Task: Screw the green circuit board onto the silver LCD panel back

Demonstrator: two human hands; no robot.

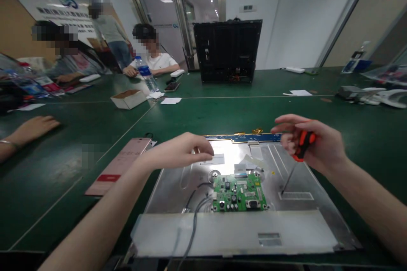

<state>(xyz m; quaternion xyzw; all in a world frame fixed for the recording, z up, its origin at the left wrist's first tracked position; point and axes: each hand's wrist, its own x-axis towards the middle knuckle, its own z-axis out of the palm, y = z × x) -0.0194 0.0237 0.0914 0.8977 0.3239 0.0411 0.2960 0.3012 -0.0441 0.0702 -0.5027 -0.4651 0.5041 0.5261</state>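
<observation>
In front of me a metal-backed display panel lies flat. A green circuit board sits on its middle, with dark cables running from the board's left side toward me. My right hand is closed around a screwdriver with a red and black handle. The thin shaft slants down over the panel, right of the board; whether its tip touches is unclear. Above the panel's upper left part, my left hand has curled fingers, thumb and fingertips close together. Anything between them is hidden.
A pink box lies left of the panel. Farther back stand a white open box, a water bottle and a large black display housing. Another person's hand rests on the green table at left. Several people are beyond.
</observation>
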